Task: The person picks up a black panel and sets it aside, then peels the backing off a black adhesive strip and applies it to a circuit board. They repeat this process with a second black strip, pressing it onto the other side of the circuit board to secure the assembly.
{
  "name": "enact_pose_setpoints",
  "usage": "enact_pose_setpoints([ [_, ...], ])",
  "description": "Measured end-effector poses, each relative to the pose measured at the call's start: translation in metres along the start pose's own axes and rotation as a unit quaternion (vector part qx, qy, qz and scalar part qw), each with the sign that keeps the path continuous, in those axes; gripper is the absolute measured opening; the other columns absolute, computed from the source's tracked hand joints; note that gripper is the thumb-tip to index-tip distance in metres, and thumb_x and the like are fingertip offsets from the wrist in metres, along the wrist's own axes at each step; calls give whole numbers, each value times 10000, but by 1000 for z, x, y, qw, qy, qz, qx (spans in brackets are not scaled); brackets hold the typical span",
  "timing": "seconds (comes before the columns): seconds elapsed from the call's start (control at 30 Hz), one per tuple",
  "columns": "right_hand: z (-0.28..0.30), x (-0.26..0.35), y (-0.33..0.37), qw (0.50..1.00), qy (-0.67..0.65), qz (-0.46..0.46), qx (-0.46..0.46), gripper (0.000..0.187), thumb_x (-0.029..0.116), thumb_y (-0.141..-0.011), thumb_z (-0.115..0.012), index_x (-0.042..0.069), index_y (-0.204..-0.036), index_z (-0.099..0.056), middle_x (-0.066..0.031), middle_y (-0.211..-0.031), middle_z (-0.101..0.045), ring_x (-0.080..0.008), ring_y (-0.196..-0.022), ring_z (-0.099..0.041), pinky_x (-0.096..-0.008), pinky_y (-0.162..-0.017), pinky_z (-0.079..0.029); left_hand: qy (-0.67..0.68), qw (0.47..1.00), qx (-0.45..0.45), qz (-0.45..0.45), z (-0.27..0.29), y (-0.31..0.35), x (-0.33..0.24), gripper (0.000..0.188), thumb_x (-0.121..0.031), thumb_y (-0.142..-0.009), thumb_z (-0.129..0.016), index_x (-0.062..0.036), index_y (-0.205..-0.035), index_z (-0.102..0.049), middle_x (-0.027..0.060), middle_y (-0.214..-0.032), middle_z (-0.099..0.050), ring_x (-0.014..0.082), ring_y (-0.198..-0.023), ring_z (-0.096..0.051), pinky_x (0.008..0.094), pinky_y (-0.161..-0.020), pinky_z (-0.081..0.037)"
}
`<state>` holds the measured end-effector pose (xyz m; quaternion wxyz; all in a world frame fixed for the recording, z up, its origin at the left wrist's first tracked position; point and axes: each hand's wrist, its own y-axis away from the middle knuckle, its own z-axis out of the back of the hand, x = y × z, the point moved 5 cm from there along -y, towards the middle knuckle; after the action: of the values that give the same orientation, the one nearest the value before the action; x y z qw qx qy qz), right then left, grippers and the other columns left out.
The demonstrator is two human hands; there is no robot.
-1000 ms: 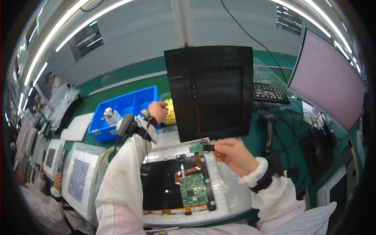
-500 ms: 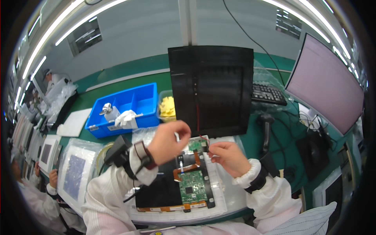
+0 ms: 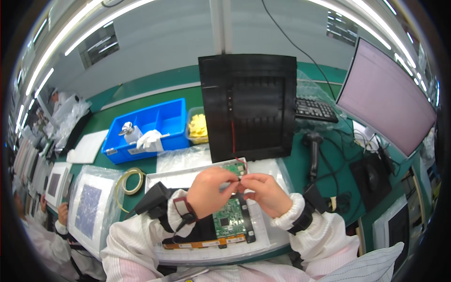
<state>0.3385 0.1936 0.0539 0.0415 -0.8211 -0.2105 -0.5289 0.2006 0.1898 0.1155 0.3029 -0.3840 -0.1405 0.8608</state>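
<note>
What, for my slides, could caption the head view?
Left hand and right hand meet near red wiring and a circuit board.

Through the head view, I have the left hand (image 3: 211, 192) and right hand (image 3: 268, 193) close together at the fingertips (image 3: 250, 178), both curled, forearms (image 3: 324, 237) slanting in from below.

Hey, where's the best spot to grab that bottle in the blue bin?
Probably by the upper body of the bottle, just below its silver top, coming from above: walls of the blue bin surround its lower part, and crumpled white material over the near rim crowds a front reach.
</note>
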Motion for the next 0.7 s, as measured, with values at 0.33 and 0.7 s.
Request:
enact_pose_setpoints([
  [0.33,-7,13,8,981,123,138,58,144,98,-836,-619,6,-946,-618,-29,-988,-550,-110,-915,-537,-254,-807,-443,447,865,38,224,-1,16,18,108,-92,-826,-623,-8,-894,-620,11,-767,-609,63,-650,-529,187,-592,-417],
  [0.7,-1,5,6,986,91,136,28,18,14,-797,-628,-1,-807,-628,-31,-1006,-515,-115,-886,-510,-249,-799,-403,410,880,-4,239,-10,21,33,97,-81,-799,-655,-2,-853,-639,15,-794,-619,53,-653,-541,178,-562,-428],
])
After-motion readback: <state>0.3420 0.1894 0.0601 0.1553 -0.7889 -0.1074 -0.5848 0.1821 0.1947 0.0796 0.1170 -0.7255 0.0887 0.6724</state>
